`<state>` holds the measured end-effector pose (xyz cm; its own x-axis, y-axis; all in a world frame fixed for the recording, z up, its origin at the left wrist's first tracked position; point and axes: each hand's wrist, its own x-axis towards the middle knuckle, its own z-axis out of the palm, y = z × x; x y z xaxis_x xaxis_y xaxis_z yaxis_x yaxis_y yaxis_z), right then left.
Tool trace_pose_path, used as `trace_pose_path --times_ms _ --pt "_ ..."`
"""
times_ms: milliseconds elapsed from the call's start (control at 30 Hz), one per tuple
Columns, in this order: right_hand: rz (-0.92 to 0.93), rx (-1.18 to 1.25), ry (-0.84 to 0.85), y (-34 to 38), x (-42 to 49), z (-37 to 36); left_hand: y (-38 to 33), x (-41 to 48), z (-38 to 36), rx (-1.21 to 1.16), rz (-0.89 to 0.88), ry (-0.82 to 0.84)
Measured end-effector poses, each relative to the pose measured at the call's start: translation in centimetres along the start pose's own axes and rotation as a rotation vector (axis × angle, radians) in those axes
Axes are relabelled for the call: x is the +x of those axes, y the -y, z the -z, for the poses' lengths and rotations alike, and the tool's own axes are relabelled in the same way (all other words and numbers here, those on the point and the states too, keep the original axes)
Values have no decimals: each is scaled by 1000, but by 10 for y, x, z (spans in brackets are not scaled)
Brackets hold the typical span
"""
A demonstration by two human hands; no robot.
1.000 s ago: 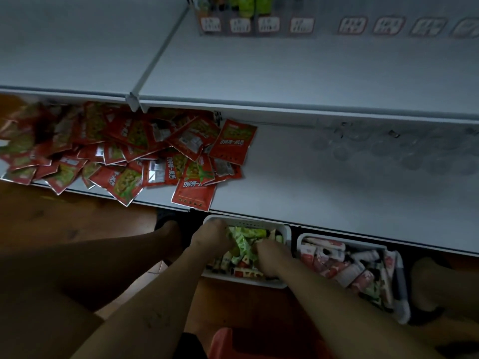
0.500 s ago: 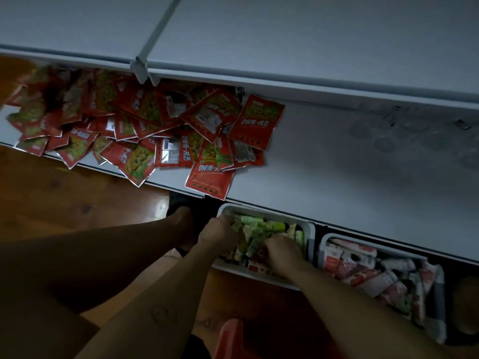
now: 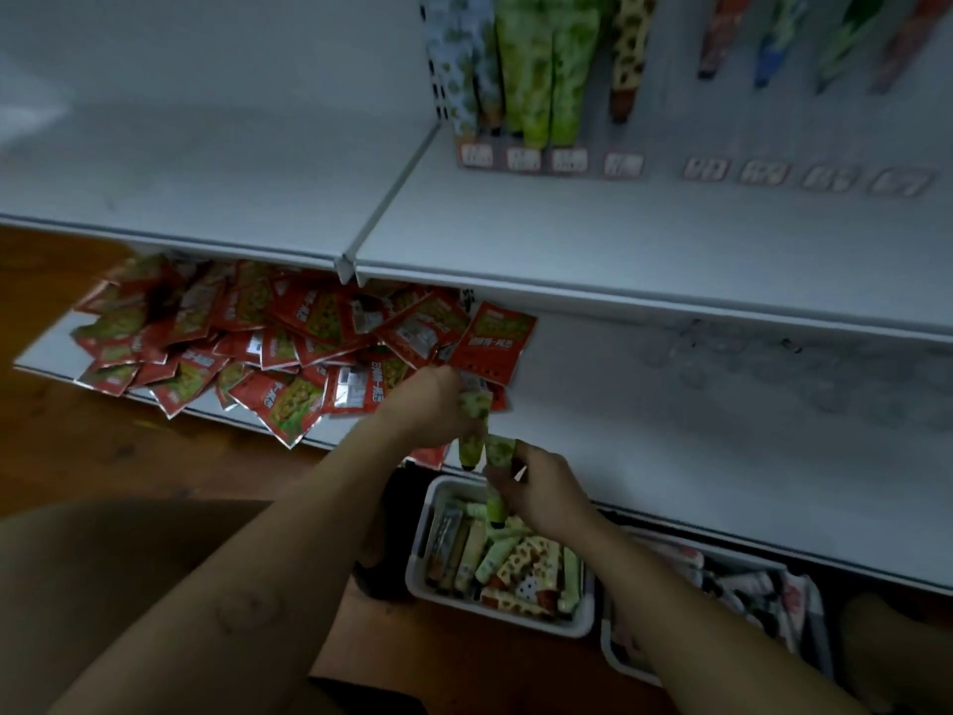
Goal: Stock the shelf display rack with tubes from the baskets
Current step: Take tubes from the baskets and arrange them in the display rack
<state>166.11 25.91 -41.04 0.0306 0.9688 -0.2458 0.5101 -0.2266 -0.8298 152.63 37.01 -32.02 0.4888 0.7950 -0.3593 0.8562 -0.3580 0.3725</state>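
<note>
- The left grip (image 3: 425, 411) is grasping a green tube (image 3: 473, 430), fingers curling around its upper part, with the dark cap pointing down.
- The right grip (image 3: 541, 487) is pinching a second green tube (image 3: 499, 454), also cap down, just beside the first; the two tubes are nearly touching.
- Both held tubes are hanging in the air in front of the lower shelf (image 3: 670, 430), above the near white basket (image 3: 420, 559).
- That basket is sitting on the wooden floor (image 3: 77, 456) below the shelf edge and is holding loose tubes (image 3: 495, 559), green and spotted yellow ones, lying on their sides.
- A second basket (image 3: 611, 657) is standing just right of it, partly covered by the right forearm; its contents are looking pale and reddish, too blurred to tell further.
- The display rack (image 3: 521, 160) is standing at the back of the upper shelf (image 3: 619, 234), with several tubes (image 3: 541, 80) standing upright in its left slots, behind a row of small labels.
- Red packets (image 3: 289, 343) are lying in a loose heap on the left part of the lower shelf, some overhanging its front edge.
</note>
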Motion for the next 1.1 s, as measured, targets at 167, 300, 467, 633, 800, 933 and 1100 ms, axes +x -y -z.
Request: trace_pose_path --times_ms 167,300,467,633,800,933,1100 --pt "153 74 -197 70 -1 44 -34 -26 90 28 -102 -173" --pt "290 14 -404 135 2 87 -56 -39 144 -42 -228 -372" --pt "406 -55 -541 195 11 138 -74 -34 196 -158 -360 -484" --pt "437 -126 -609 232 35 200 -83 -8 234 -319 -387 -678" --pt "426 -210 -725 244 60 240 -90 30 251 -358 -405 -703" --pt "385 -213 -713 236 78 251 -90 61 248 -207 -357 -664" --pt "343 -209 -680 225 89 253 -88 87 244 -170 -316 -651"
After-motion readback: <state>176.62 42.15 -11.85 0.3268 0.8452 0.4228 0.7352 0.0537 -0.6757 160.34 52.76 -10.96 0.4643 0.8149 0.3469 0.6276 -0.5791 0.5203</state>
